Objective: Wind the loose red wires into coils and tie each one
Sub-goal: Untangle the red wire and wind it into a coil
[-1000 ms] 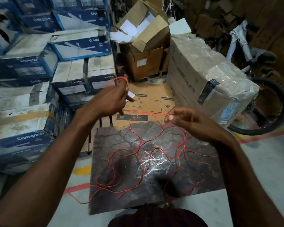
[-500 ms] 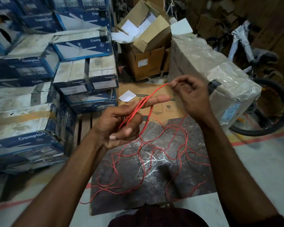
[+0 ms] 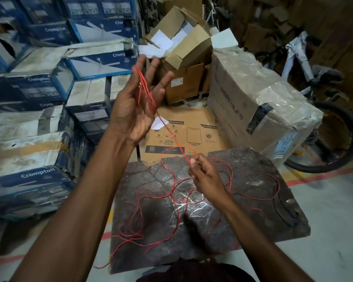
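Thin red wire loops point(image 3: 144, 88) lie lengthwise across the palm of my raised left hand point(image 3: 137, 104), whose fingers are straight and spread. From those loops one strand point(image 3: 169, 133) runs tight down to my right hand point(image 3: 204, 176), which pinches it between thumb and fingertip just above the slab. The remaining loose red wire point(image 3: 171, 197) sprawls in tangled curves over a dark stone slab point(image 3: 251, 169) in front of me, and some ends trail off its near left edge.
Stacks of blue Crompton boxes point(image 3: 39, 174) crowd the left. A flat brown carton point(image 3: 194, 137) lies beyond the slab. On the right stands a big plastic-wrapped carton point(image 3: 259, 102) with a bicycle point(image 3: 334, 139) behind it. A black wire point(image 3: 283, 208) lies on the slab's right side.
My left hand has risen and opened flat with the loops across its palm. My right hand has dropped from high right down to the slab, pulling the strand tight.
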